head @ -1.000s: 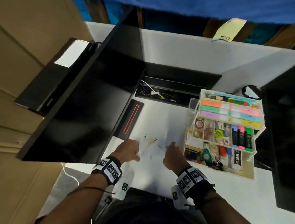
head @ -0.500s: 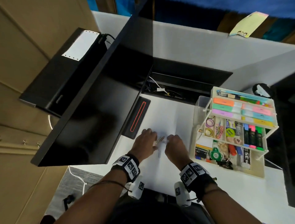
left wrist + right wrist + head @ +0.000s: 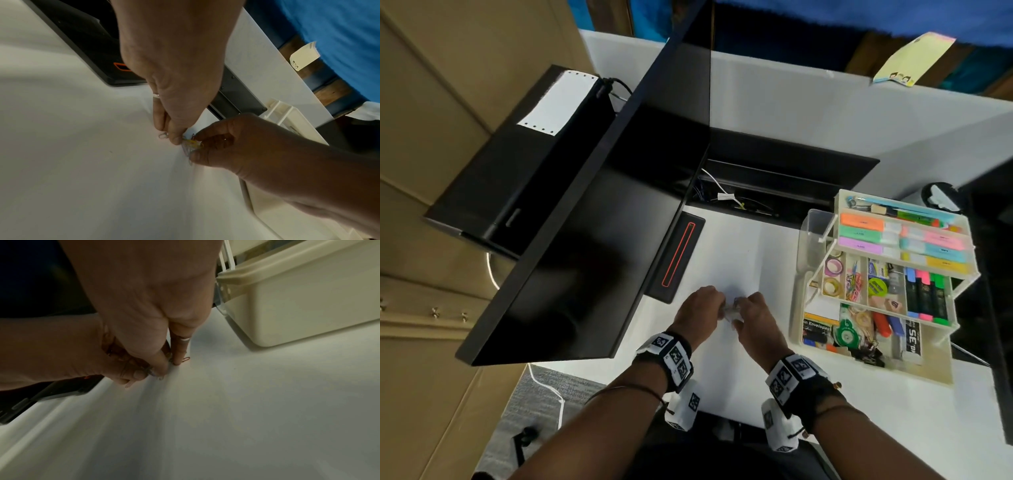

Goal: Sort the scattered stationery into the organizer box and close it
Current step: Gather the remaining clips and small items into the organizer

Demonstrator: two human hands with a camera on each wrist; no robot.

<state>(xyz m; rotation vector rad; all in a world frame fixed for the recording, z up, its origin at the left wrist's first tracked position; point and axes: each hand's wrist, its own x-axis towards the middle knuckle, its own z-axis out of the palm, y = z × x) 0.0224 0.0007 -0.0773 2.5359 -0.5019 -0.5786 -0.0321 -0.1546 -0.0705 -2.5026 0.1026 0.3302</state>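
Observation:
Several coloured paper clips [image 3: 732, 310] lie bunched on the white desk [image 3: 750, 246] between my two hands. My left hand [image 3: 722, 306] pinches the left side of the bunch [image 3: 192, 143] with thumb and fingertips down on the desk. My right hand [image 3: 739, 311] pinches the same bunch from the right, thumb and forefinger curled round it. One pale clip [image 3: 163, 135] lies loose beside my left fingers, and a reddish clip [image 3: 186, 359] lies by my right fingertip. The cream organizer box [image 3: 928, 373] stands open to the right, its tiers fanned out and filled with stationery.
A black monitor [image 3: 592, 246] slants along the left, with a black bar marked by a red outline [image 3: 678, 255] at its foot. A dark cable slot [image 3: 774, 192] runs along the back of the desk. Another dark screen [image 3: 996, 274] stands at the far right.
The hands have come together from apart, sweeping the scattered clips into one bunch that both now pinch. The head view has shifted a little.

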